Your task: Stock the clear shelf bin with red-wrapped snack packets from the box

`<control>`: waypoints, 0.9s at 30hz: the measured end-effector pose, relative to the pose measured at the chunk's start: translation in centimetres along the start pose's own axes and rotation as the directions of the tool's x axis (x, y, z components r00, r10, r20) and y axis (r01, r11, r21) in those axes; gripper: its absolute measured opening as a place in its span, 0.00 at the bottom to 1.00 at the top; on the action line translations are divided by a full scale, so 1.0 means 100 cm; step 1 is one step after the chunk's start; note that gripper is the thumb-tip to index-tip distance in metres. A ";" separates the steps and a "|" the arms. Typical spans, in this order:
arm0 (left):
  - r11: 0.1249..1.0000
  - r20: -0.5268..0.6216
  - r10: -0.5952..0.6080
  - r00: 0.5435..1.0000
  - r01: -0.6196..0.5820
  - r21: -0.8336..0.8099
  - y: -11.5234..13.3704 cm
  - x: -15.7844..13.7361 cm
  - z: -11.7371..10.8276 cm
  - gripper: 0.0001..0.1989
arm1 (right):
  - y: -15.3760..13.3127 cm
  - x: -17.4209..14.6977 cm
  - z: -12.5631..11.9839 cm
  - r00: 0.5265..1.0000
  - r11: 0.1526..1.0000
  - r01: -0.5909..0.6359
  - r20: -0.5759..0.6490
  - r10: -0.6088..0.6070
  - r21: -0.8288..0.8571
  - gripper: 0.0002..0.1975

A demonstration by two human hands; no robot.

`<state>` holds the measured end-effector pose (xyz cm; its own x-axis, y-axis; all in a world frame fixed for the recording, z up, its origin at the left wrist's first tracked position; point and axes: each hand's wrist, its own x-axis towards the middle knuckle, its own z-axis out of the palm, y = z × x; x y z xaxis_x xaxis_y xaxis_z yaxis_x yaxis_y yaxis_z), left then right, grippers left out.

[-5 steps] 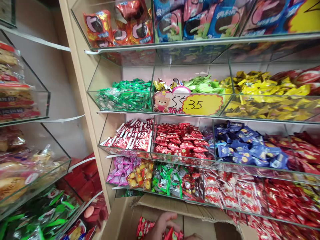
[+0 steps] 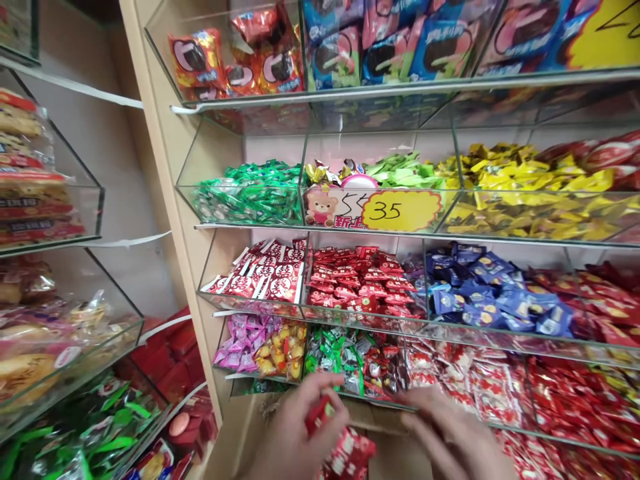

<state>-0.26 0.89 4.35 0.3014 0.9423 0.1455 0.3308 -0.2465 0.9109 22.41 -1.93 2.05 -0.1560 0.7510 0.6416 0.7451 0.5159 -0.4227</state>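
Over the cardboard box (image 2: pixel 235 427), my left hand (image 2: pixel 295 430) is closed around red candy packets (image 2: pixel 350 453); part of them shows between the thumb and fingers. To the right, my right hand (image 2: pixel 455 437) is slightly blurred, fingers stretched out and apart, and I see nothing in it. It hovers over the box's right side. Directly behind the box is the lowest visible shelf, with green-wrapped candies (image 2: pixel 335 353) and red-and-white packets (image 2: pixel 495 387). One shelf up are small red packets (image 2: pixel 357 277). The hands hide much of the box's inside.
Clear bins with glass fronts fill the shelves, including green candies (image 2: pixel 253 190), yellow candies (image 2: pixel 525 177) and blue packets (image 2: pixel 500 293). A yellow price tag (image 2: pixel 403 210) hangs on one bin. A wooden upright (image 2: pixel 170 200) separates the left shelves with bread packs (image 2: pixel 30 200).
My left hand has risen from inside the box with red candy packets. My right hand has come up into view on the right. The view has shifted slightly.
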 end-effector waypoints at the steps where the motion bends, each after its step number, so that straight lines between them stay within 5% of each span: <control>1: 0.993 -0.031 0.059 0.998 -0.056 0.104 0.020 0.011 -0.012 0.13 | 0.002 0.019 -0.017 0.997 0.996 0.063 -0.043 -0.066 -0.071 0.09; 2: 0.972 -0.046 0.158 0.986 -0.147 0.186 0.040 0.023 -0.023 0.11 | 0.004 0.040 -0.032 0.988 0.985 0.101 -0.099 -0.115 -0.138 0.09; 4: 0.864 0.033 0.319 0.947 -0.305 0.400 0.079 0.053 -0.042 0.11 | 0.005 0.081 -0.054 0.987 0.952 0.149 -0.010 -0.158 -0.268 0.11; 6: 0.584 0.256 0.366 0.895 -0.435 0.686 0.112 0.083 -0.049 0.14 | 0.004 0.117 -0.064 0.983 0.913 0.146 0.158 -0.091 -0.382 0.12; 7: 0.391 0.362 0.309 0.879 -0.465 0.794 0.125 0.097 -0.049 0.15 | 0.003 0.132 -0.066 0.970 0.896 0.138 0.242 -0.035 -0.422 0.12; 13: 0.091 0.494 0.000 0.869 -0.492 0.866 0.162 0.142 -0.011 0.11 | -0.002 0.169 -0.056 0.887 0.871 0.181 0.458 0.055 -0.456 0.08; 19: -0.015 0.505 -0.083 0.859 -0.508 0.861 0.158 0.151 0.011 0.18 | -0.002 0.170 -0.050 0.894 0.810 0.235 0.446 0.037 -0.537 0.11; 27: 0.026 0.565 -0.072 0.822 -0.564 0.825 0.153 0.152 0.007 0.15 | 0.004 0.185 -0.061 0.847 0.797 0.353 0.529 -0.050 -0.491 0.11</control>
<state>9.99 11.25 20.27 0.7290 0.6647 -0.1637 0.5763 -0.7250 -0.3773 23.77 9.64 17.62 -0.5121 0.8286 0.2261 0.8567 0.4739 0.2035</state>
